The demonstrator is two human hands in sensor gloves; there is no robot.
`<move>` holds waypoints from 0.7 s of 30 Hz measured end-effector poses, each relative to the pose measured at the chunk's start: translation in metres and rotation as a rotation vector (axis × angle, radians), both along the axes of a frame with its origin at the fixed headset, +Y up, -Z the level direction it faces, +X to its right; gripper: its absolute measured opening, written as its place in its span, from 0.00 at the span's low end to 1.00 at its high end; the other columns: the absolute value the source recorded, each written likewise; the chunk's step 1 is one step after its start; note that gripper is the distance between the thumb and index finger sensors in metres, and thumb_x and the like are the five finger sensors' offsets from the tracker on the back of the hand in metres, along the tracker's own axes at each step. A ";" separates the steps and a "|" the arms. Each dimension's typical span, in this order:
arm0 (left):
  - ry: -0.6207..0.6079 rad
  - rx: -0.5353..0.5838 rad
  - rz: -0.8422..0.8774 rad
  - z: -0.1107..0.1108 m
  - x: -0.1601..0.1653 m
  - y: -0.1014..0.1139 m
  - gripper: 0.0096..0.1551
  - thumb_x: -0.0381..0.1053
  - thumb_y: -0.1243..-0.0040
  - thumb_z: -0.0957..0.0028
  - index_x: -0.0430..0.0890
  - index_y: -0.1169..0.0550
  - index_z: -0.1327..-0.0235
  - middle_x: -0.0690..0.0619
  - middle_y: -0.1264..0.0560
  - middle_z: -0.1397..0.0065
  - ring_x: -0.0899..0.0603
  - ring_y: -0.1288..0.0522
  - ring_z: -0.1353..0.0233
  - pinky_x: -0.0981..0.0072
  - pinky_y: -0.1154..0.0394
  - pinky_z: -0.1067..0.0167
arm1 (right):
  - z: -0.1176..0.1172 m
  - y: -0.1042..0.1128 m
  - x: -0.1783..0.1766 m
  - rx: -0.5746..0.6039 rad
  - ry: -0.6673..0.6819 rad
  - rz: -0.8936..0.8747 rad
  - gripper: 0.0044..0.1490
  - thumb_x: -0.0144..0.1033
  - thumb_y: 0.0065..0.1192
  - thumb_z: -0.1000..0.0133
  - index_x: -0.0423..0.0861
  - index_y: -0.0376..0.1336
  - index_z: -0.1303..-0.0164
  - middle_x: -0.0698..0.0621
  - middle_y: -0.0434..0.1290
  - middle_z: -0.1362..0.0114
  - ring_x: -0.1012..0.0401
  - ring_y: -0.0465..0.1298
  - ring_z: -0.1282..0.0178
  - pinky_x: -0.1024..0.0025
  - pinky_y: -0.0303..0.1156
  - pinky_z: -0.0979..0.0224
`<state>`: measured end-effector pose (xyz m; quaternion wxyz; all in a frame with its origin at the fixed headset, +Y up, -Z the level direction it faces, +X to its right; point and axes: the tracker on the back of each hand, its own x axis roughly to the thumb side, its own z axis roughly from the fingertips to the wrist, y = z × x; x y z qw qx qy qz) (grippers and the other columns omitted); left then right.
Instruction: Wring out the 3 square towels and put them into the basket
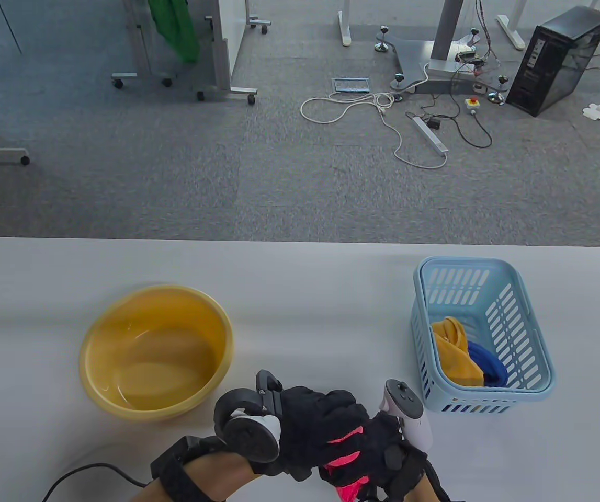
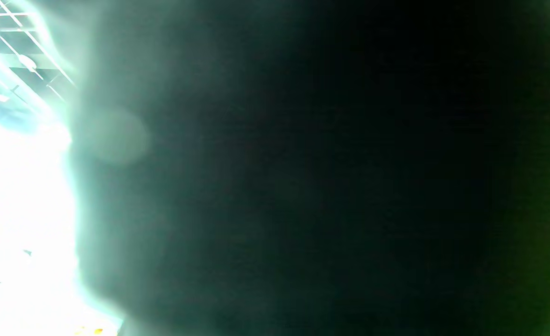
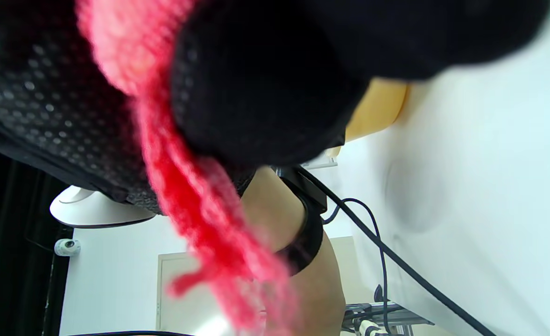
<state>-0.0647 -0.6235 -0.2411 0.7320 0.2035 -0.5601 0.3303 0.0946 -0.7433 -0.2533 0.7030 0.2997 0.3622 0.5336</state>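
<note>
Left hand: the black-gloved left hand (image 1: 315, 423) sits at the table's near edge, about 6 o'clock, with its dark round tracker (image 1: 247, 426) strapped to its back; its fingers are curled round the pink-red knitted square towel (image 1: 342, 456).
Right hand: the black-gloved right hand (image 1: 391, 457) lies against the left one, just to its 3 o'clock, a white and grey tracker (image 1: 407, 413) on its back; its fingers are also wrapped round the same towel, holding it tight.
Pink-red towel: bunched between both hands above the table, showing only as strips of pink between the black fingers; in the right wrist view a red fringed length (image 3: 200, 196) hangs out from under the glove.
Basket: the pale blue slotted plastic basket (image 1: 514, 308) stands at about 3 o'clock on the table, just beyond the right hand's tracker.
Towels in the basket: a crumpled mustard-yellow towel (image 1: 454, 353) and a deep blue towel (image 1: 490, 363) lie touching in the basket's near end.
Basin: the round yellow plastic basin (image 1: 156, 350) stands at about 9 o'clock, near the left hand, with a little water at its bottom.
Table: white tabletop (image 1: 305, 293).
Cable: a black cable (image 1: 90, 470) trails from the left wrist toward 7 o'clock.
Left wrist view: dark and glare-washed, nothing can be told.
</note>
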 end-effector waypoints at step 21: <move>-0.050 -0.004 -0.018 -0.001 -0.002 0.003 0.27 0.64 0.37 0.43 0.41 0.15 0.51 0.38 0.16 0.52 0.41 0.17 0.83 0.64 0.23 0.90 | 0.005 -0.011 -0.015 -0.078 0.085 -0.100 0.48 0.47 0.94 0.62 0.33 0.69 0.42 0.42 0.83 0.59 0.57 0.84 0.80 0.73 0.83 0.78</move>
